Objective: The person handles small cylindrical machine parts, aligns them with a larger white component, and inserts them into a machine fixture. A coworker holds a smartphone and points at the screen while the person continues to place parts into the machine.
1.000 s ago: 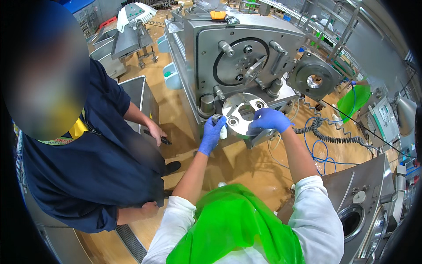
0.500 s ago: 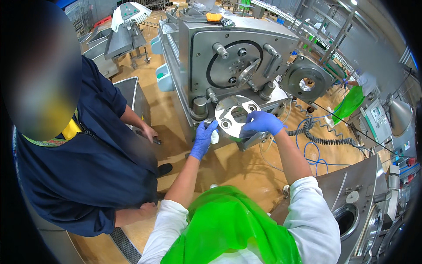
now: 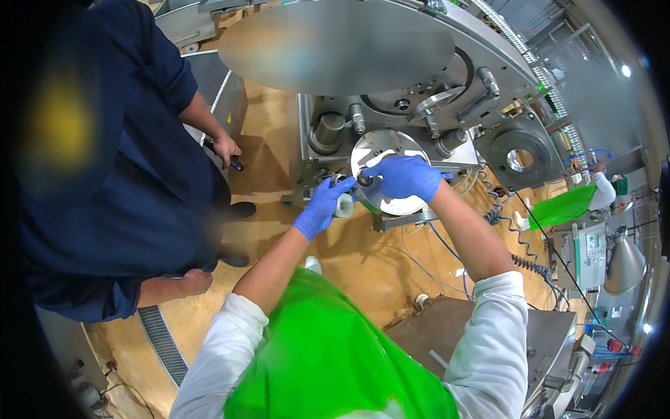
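A shiny round metal disc (image 3: 385, 142) rests at the front of the steel machine. My right hand (image 3: 410, 179), in a blue glove, is over it, with the fingertips closed on a small dark round metal part (image 3: 364, 181) at the disc's left side. Just left of the disc, my gloved left hand (image 3: 321, 209) is closed around a short whitish translucent cylinder (image 3: 344, 206). The fingertips of both hands nearly meet. My right hand hides the middle of the disc and its holes.
The machine's front face carries steel posts (image 3: 357, 119), with a thick round one (image 3: 326, 133) at the left. A co-worker in dark blue (image 3: 132, 209) stands close on my left, a small dark object in one hand. Coiled cables (image 3: 530, 265) and a grey flange plate (image 3: 520, 159) are to the right.
My view has tipped down and closer. My right hand has moved from the disc's right side across to its left, onto the small round part. My left hand still holds the whitish cylinder.
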A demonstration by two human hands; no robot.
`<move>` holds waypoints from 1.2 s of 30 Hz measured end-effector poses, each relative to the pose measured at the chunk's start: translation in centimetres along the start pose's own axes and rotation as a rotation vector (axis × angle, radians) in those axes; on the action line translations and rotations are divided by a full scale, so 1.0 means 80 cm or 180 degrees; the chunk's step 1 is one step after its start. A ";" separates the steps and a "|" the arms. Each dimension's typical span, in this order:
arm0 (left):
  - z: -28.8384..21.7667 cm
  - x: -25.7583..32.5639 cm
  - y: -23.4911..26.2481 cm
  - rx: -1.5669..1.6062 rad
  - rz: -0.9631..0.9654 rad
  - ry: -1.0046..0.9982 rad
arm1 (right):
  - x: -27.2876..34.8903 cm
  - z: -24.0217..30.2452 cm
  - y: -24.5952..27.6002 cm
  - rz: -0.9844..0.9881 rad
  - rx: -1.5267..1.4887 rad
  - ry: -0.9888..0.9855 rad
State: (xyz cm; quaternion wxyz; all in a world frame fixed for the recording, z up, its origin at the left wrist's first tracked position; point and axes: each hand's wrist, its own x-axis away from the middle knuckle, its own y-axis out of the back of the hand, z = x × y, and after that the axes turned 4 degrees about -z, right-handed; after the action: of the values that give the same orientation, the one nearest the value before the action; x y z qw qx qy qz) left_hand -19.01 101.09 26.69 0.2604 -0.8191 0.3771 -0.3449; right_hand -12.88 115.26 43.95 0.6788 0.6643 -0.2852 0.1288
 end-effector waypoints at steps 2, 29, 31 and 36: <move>0.002 -0.002 0.007 0.0146 -0.0005 0.0032 | 0.003 0.007 0.010 -0.0200 0.0070 0.0180; 0.024 -0.004 0.006 -0.0507 -0.0171 -0.0526 | 0.013 -0.007 -0.041 -0.0741 -0.0163 0.0711; 0.015 -0.007 0.004 -0.0702 -0.0186 -0.0522 | 0.024 0.009 -0.016 -0.0721 -0.0269 0.0563; -0.005 -0.002 -0.018 -0.1178 -0.0100 -0.0601 | 0.003 -0.018 -0.037 -0.0801 -0.0460 0.0821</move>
State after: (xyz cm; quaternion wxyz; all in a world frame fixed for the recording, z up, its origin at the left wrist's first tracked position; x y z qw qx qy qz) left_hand -18.81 102.00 27.84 0.1342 -0.8875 0.3952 -0.1955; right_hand -10.72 116.33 41.66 0.7663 0.6223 -0.1191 0.1062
